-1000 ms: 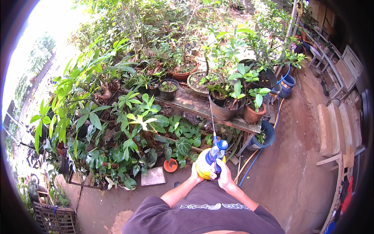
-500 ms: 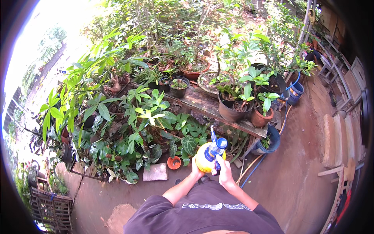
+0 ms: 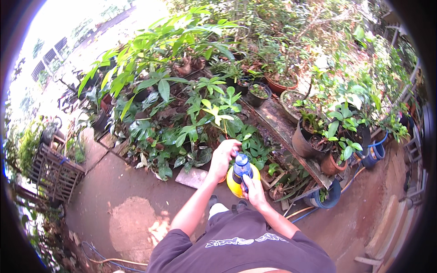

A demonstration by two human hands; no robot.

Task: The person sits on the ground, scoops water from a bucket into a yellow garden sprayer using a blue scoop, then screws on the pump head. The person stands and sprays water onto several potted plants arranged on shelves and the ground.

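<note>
A round yellow pump sprayer point(image 3: 233, 185) with a blue head is held in front of my body, low in the middle of the view. My right hand point(image 3: 256, 194) is wrapped around its blue handle. Up at the sprayer's nozzle end, my left hand point(image 3: 223, 159) has its fingers curled together; they hide most of the nozzle. Just beyond the hands grow leafy potted plants point(image 3: 189, 129), one with a pale yellow-green top leaf.
A wooden plank bench point(image 3: 277, 129) with several pots runs off to the right. A blue bucket point(image 3: 328, 195) stands under its near end, beside a hose point(image 3: 302, 214). A flat stone slab point(image 3: 191, 177) lies by the plants, and a slatted wooden crate point(image 3: 54, 170) is at left.
My left hand has moved off the sprayer's yellow body and up to its nozzle. The right hand keeps its hold. The view has turned to the left.
</note>
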